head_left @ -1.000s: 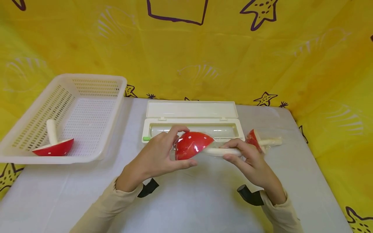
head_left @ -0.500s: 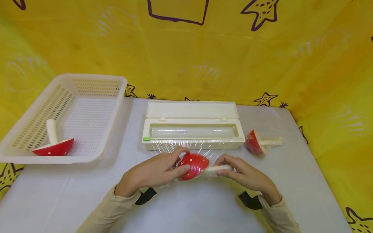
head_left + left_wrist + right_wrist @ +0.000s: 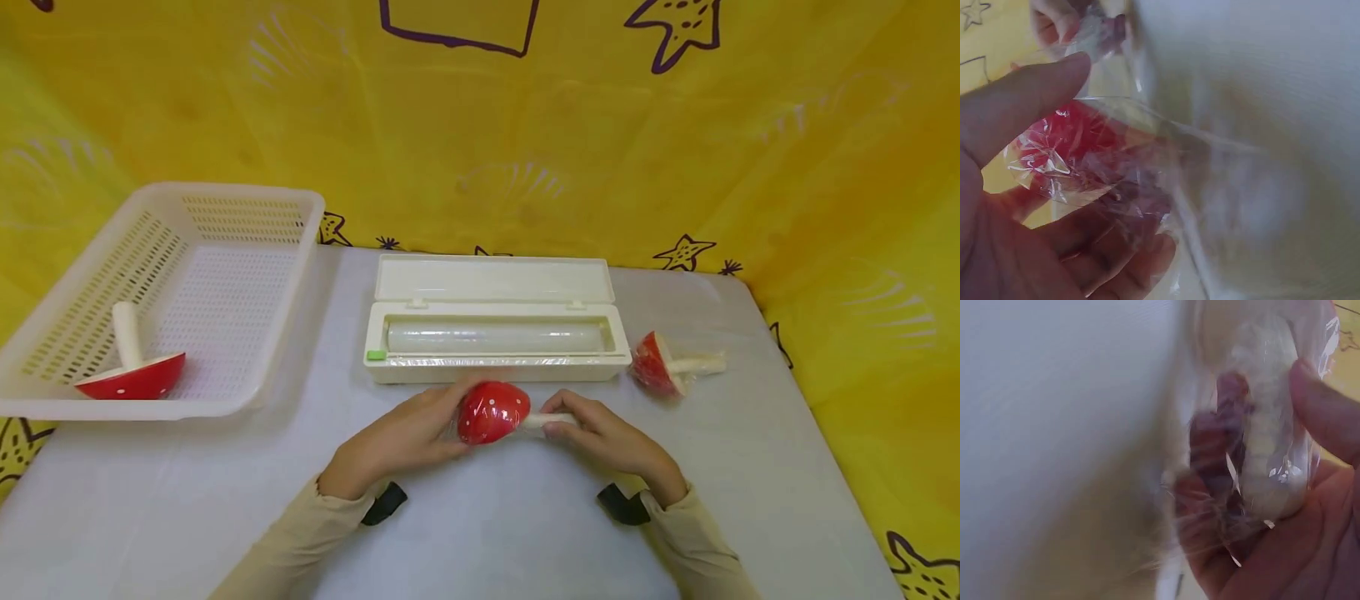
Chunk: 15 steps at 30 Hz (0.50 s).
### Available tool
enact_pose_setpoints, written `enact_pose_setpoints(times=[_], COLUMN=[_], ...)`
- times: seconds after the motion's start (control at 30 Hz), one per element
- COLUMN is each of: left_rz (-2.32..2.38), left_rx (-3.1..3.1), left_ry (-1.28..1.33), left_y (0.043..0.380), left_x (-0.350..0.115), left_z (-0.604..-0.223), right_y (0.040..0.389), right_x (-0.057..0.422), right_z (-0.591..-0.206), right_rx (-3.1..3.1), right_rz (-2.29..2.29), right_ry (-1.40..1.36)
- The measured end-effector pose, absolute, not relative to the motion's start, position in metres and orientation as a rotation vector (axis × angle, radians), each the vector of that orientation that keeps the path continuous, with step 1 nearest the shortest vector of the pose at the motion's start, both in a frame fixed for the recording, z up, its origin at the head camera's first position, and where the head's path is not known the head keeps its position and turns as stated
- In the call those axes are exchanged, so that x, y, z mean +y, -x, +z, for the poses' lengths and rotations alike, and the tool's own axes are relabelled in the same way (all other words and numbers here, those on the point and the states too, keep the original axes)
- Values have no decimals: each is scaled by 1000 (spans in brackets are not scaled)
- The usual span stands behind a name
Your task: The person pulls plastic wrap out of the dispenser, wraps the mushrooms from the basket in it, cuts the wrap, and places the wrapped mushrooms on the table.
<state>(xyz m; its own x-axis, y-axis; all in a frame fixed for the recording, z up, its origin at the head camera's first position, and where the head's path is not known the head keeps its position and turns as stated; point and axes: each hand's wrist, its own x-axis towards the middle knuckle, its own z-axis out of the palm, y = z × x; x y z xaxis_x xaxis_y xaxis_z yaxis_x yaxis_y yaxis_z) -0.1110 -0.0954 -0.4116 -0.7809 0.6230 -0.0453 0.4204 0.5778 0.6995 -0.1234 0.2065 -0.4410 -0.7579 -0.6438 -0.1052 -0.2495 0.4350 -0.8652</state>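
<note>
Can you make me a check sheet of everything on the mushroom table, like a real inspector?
Surface: pale table, holding the things below.
Job's things: held mushroom, red cap with white dots, clear film around it; white box, lid open, roll inside; wrapped mushroom lying right of the box; basket mushroom, cap down, stem up, in the white basket.
Clutter: nothing seen.
Hands: left hand holds the cap end; right hand holds the stem.
Cables: nothing seen; a black piece shows at each wrist.
Surroundings: yellow cloth with starfish and shell drawings.
</note>
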Motion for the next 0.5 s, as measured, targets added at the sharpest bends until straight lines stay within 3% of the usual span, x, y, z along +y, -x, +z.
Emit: enact_pose_setpoints(times=[0.5], left_rz=[773], left_rx=[2935], left_ry=[-933], left_y=[106], left_x=[-93], left_z=[-408], right_y=[127], right_x=[202], right_z=[-455], right_rx=[2636], right_rz=[-1123], right_ry=[821])
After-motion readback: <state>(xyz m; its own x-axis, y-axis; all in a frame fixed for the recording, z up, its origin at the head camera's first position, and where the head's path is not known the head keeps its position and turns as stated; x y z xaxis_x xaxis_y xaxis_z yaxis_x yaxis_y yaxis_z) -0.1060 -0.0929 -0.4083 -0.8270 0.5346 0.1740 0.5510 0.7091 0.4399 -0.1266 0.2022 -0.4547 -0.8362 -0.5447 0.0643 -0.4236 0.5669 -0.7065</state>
